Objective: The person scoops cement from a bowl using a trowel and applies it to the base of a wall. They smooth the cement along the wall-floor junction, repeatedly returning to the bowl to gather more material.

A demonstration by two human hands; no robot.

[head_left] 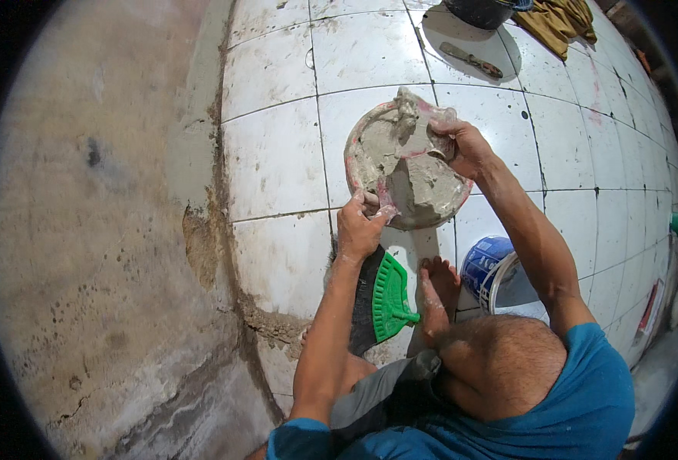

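In front of me on the tiled floor is a round, shallow basin (352, 146) with a reddish rim. Wet grey mortar (423, 188) fills it in lumps. My right hand (469, 149) is closed over its far right side, gripping a clear, mortar-smeared piece of plastic (440, 115). A lump of mortar stands up beside those fingers. At the near left rim, my left hand (360, 226) pinches another translucent, pink-marked bit of plastic (386, 201). Whether both bits belong to one plastic bag cannot be made out. Mortar coats the fingertips of both hands.
A green broom head (390, 299) with black bristles lies below my left hand. To the right of my bare foot (437, 295) rests a blue and white bucket (492, 268). Farther off are a trowel (469, 59), a black bucket (481, 11) and a brown cloth (557, 27). A stained wall (109, 215) borders the left.
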